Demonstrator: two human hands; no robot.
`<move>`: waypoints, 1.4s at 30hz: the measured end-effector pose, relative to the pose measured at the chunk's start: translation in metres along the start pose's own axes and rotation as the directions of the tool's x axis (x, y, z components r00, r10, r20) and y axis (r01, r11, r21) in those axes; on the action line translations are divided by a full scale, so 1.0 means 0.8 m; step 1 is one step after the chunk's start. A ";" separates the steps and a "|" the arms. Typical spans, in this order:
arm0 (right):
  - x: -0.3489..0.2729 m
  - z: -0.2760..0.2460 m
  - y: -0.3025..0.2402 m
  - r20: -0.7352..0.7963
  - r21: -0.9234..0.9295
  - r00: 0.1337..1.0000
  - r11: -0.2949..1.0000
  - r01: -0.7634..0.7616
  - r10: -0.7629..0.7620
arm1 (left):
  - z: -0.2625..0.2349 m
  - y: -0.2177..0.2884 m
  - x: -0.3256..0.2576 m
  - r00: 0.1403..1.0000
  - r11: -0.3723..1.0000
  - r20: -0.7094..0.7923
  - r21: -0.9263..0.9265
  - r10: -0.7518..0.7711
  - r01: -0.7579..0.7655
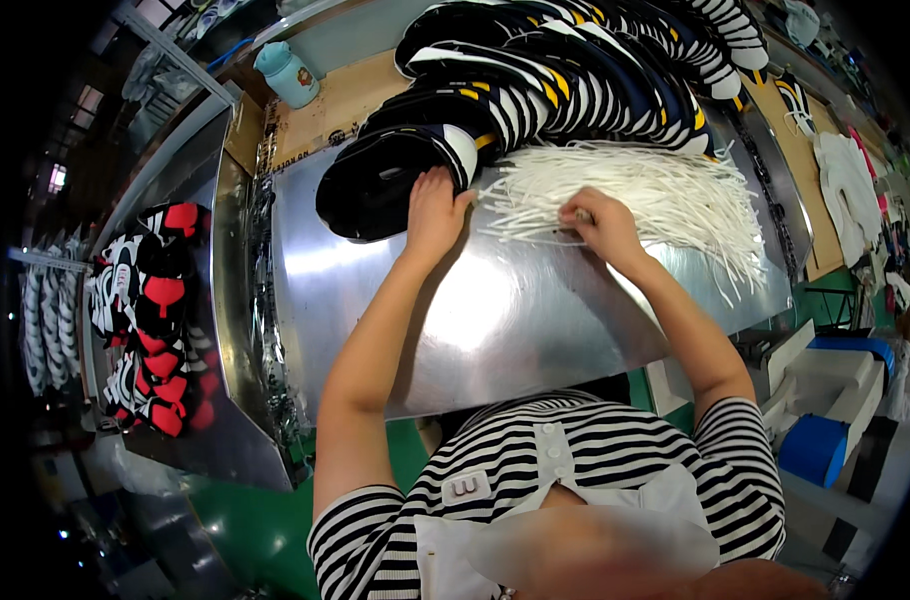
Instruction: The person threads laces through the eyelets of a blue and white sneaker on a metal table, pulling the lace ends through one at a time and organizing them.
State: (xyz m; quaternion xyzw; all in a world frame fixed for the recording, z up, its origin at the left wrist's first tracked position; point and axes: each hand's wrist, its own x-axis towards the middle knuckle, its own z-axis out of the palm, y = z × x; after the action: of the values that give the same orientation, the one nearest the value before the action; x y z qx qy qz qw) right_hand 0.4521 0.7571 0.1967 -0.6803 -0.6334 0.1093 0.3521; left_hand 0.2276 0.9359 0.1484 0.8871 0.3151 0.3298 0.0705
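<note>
The left hand point(433, 208) rests flat, fingers extended and close together, on the near edge of the nearest dark shoe upper point(380, 180), which lies at the front of a row of overlapped dark uppers with white and yellow stripes point(575, 80) running toward the far right of the desk point(375, 300). The hand presses down on the upper; it does not enclose it. The right hand point(600, 225) is curled, fingertips pinched together on the near-left part of a bundle of white laces point(665, 195); how many strands it grips cannot be determined. The bundle lies spread on the metal surface of the desk, just right of the nearest upper and in front of the striped row, its strands fanning toward the right edge. Both hands are near each other, well forward of the person's striped shirt point(575, 450). A light blue lidded bottle point(287, 72) stands at the far left corner. Red and black shoe parts point(160, 320) are stacked on a lower surface to the left.
</note>
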 end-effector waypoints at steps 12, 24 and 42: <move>-0.071 -0.260 -0.172 -0.141 0.949 0.970 0.253 0.189 -0.196 | -0.054 0.001 -0.006 0.881 0.713 0.261 -0.517 -0.396 0.473; -0.202 -0.119 -0.120 0.242 0.961 0.928 0.062 -0.269 0.285 | -0.181 0.123 -0.038 0.787 0.620 -0.288 -0.771 -0.546 0.148; -0.178 -0.085 -0.124 0.233 0.969 0.947 0.025 -0.245 0.219 | -0.267 0.226 -0.165 0.829 -0.233 0.232 -0.964 -0.509 0.127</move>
State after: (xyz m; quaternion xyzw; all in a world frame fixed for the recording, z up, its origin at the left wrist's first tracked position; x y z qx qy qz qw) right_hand 0.3904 0.5950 0.2651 -0.3494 -0.2723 0.5719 0.6905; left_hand 0.1083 0.6952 0.3023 0.3597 0.1886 0.5290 0.7451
